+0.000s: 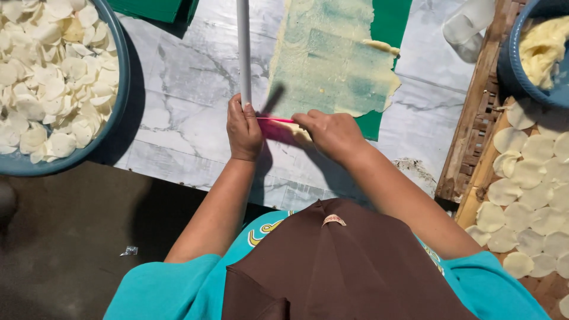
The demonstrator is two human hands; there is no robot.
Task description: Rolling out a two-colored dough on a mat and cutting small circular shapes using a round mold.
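Observation:
My left hand [243, 129] grips the near end of a long white rod [243, 50] that runs away from me across the marble-patterned surface [178, 83]. My right hand [332, 134] presses a pink cup-like cutter [274, 126] lying sideways at the near edge of a thin pale dough sheet [332, 59]. The dough sheet is spread over a green mat [388, 24]. The two hands are close together, with the cutter between them.
A large blue basin [115, 106] of round pale dough discs sits at the upper left. On the right, a bamboo tray [474, 118] holds several flat round discs [521, 201]. A blue bowl [512, 65] of yellowish dough stands at the top right.

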